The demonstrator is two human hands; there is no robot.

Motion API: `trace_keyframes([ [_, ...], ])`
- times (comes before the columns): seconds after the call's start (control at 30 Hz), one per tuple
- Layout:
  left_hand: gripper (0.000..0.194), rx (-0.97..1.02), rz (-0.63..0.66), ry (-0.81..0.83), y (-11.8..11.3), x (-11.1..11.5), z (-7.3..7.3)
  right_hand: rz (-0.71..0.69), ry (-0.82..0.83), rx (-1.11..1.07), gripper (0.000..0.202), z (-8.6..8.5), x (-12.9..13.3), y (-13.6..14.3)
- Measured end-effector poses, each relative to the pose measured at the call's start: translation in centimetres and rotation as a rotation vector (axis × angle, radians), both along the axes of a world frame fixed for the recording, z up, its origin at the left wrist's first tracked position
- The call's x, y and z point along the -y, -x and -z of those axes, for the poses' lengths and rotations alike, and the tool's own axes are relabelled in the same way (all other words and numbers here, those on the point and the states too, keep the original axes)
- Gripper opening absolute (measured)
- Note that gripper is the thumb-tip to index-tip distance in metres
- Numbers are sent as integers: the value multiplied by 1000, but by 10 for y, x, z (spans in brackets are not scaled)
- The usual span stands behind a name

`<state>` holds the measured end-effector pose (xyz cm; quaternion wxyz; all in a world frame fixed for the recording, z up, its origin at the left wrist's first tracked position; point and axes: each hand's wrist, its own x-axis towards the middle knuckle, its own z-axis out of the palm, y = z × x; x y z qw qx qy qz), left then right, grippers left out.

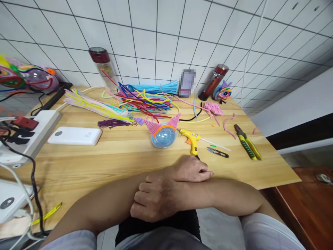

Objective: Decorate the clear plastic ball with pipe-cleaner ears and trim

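Observation:
My forearms are crossed at the table's near edge. My left hand (191,169) rests on the wood at the right, its fingers curled in with nothing showing in them. Across my left forearm lies my right hand (156,198), also closed, with its knuckles up. Beyond them stands a clear plastic dome (163,136) with an orange rim band and two pink pipe-cleaner ears (173,120). A yellow hot glue gun (192,139) lies just past my left hand, a glue stick (215,143) at its back. Black thread snips (218,152) and yellow-green pliers (248,143) lie farther right.
Bundles of coloured pipe cleaners (145,99) spread along the back, near a glass bottle (104,67), a phone (187,83), a red flask (213,82) and a small finished figure (222,92). A white power bank (75,135) and a corded power strip (39,130) occupy the left.

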<state>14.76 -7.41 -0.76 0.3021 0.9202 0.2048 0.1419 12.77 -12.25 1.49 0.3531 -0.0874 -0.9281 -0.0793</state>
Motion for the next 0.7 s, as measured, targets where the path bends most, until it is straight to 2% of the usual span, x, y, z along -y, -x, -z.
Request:
trace_keyframes([
  [0.17, 44, 52, 18, -28, 2, 2, 5, -39, 28, 49, 30, 1, -1, 2],
  [0.37, 43, 97, 37, -52, 4, 3, 12, -53, 18, -71, 34, 2, -2, 3],
  [0.7, 43, 93, 39, -62, 2, 1, 12, -94, 102, 106, 33, -1, -3, 2],
])
